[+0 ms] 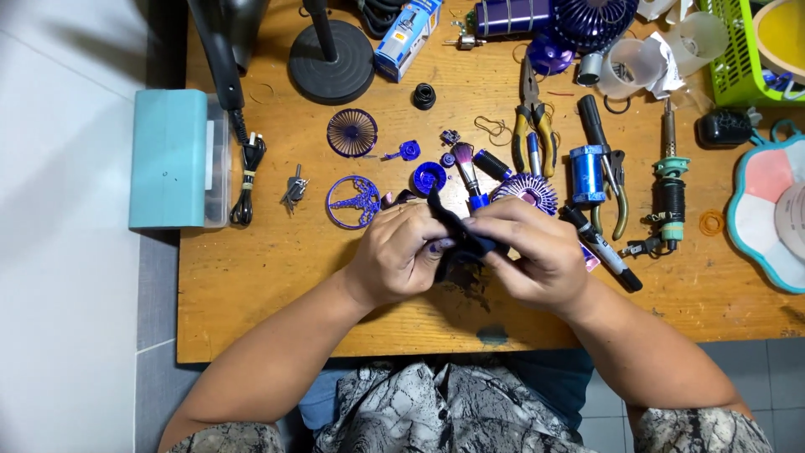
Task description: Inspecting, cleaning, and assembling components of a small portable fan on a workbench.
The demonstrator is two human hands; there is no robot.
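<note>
Both my hands meet over the wooden table (251, 277), gripping one small dark blue-black part (459, 238) between them. My left hand (398, 256) holds its left side with curled fingers. My right hand (537, 252) pinches its right side. Just beyond my fingers lie a small brush (465, 168), a purple ribbed fan piece (527, 188) and a round blue part (428, 177). Two purple fan grilles (352, 132) (353, 202) lie to the left of these. What the held part is exactly stays hidden by my fingers.
Pliers (533, 117), a second pair of pliers (610, 172), a blue cylinder (586, 173), a black marker (599, 247) and a soldering iron (669, 189) lie to the right. A teal box (168, 158) sits at the left edge, a black round stand base (331, 71) at the back, a green basket (736, 50) far right.
</note>
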